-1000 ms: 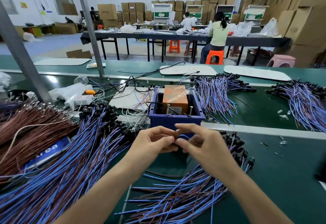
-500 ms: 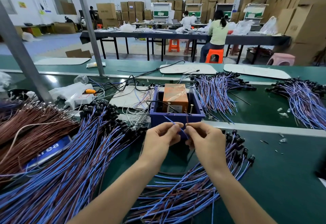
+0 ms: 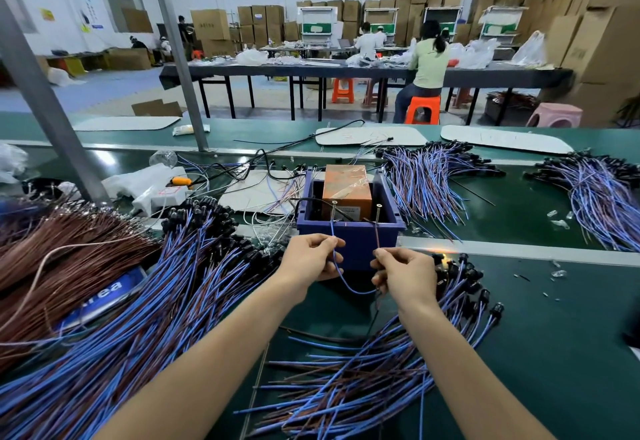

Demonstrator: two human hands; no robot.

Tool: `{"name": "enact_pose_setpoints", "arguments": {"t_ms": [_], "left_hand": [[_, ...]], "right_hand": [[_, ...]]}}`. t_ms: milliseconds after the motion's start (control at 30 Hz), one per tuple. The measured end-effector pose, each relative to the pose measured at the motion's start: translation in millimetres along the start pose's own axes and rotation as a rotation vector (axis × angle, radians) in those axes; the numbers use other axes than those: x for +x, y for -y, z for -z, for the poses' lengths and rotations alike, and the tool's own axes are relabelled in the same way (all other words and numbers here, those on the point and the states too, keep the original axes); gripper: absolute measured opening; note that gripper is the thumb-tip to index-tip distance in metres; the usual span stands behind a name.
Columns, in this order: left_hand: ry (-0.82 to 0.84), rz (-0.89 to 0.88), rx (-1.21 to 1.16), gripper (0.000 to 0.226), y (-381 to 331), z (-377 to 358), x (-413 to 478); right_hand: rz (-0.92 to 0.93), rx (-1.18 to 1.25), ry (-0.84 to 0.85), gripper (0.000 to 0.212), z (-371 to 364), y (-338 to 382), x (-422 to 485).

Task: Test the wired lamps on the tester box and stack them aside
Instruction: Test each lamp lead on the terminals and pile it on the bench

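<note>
The tester box (image 3: 349,232) is a blue open bin with an orange block inside and two upright metal screws at its near rim. My left hand (image 3: 311,259) pinches a blue wire (image 3: 341,278) whose end reaches up to the left screw. My right hand (image 3: 403,275) pinches a brown wire (image 3: 376,235) held up to the right screw. The blue wire loops down between my hands. An orange glow shows on the bench rail (image 3: 443,250) just right of my right hand. A loose pile of wired lamps (image 3: 381,370) lies under my forearms.
A big heap of blue-brown wired lamps (image 3: 138,318) fills the left, with brown wires (image 3: 52,259) beyond it. Two more bundles lie behind the box (image 3: 429,183) and at far right (image 3: 599,194). A grey post (image 3: 45,110) stands left. People sit at a far table.
My hands moved up to the box and spread apart, drawing the two wire ends out to the two screws. A glow has appeared beside my right hand.
</note>
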State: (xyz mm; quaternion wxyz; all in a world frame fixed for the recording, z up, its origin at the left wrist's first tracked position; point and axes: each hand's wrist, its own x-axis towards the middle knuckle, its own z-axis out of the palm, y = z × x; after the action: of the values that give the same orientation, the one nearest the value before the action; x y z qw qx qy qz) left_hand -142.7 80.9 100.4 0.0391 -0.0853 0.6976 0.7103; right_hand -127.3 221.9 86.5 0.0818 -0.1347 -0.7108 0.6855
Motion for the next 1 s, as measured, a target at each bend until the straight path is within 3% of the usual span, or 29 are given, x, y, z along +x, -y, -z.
{"name": "enact_pose_setpoints", "arguments": {"t_ms": [667, 800, 900, 1000], "left_hand": [[0.091, 0.02, 0.046, 0.021, -1, 0, -6], [0.279, -0.032, -0.058, 0.02, -7, 10, -28], [0.371, -0.086, 0.029, 0.023, -2, 37, -46], [0.234, -0.098, 0.208, 0.03, 7, 75, -46]], "right_hand": [[0.018, -0.001, 0.031, 0.016, 1, -8, 2], [0.04, -0.049, 0.27, 0.013, 3, -6, -17], [0.039, -0.196, 0.5, 0.013, 10, -10, -35], [0.053, -0.452, 0.658, 0.013, 17, -12, -48]]}}
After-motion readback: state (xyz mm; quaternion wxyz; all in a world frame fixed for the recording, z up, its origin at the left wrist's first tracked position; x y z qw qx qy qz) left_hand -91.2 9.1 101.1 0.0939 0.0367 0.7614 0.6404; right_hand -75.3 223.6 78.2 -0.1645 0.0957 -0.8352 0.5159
